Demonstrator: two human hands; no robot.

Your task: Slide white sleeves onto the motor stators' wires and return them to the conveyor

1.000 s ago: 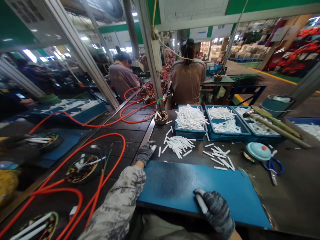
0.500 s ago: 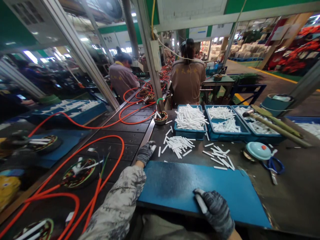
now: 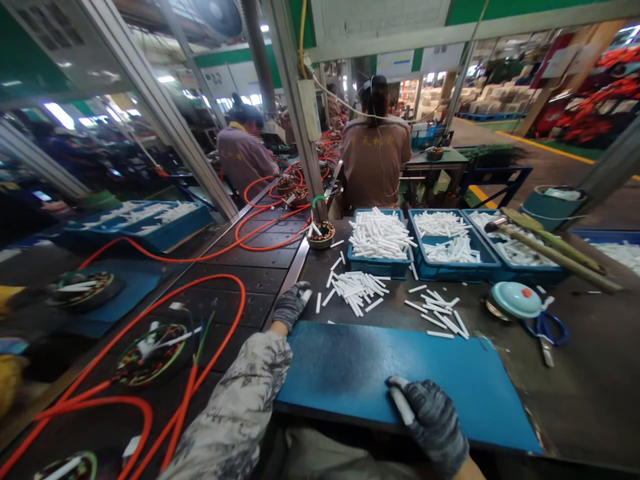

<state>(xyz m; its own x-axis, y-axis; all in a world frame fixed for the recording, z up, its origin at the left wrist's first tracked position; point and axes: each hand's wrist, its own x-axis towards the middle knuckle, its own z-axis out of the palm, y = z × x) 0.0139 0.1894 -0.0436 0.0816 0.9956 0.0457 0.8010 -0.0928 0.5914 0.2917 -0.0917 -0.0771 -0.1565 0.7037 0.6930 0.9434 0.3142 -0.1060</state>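
My left hand [image 3: 291, 305], in a grey knit glove, rests at the mat's upper left corner beside the metal rail. Its fingers are curled, and a small white tip shows at the thumb side. On the blue mat [image 3: 350, 357], my right hand [image 3: 434, 420], gloved alike, lies near the front edge with its fingers bent. A white tube [image 3: 401, 403] lies along its thumb side and seems gripped there. A loose pile of white tubes [image 3: 357, 290] is just right of my left hand. More loose tubes [image 3: 440, 310] are scattered beyond the mat.
Blue trays [image 3: 383, 268] of white tubes stand behind the piles. A wooden-handled hammer [image 3: 555, 257] lies across one. To the right are a light-blue lidded pot [image 3: 516, 301] and scissors [image 3: 547, 333]. Leftward, a dark conveyor [image 3: 260, 267] carries orange cables [image 3: 243, 300] and bowls. Two people sit ahead.
The cables and bowls on the conveyor have shifted slightly toward me. A co-worker's gloved hand at the far left bowl has moved out of sight. My hands have stayed put.
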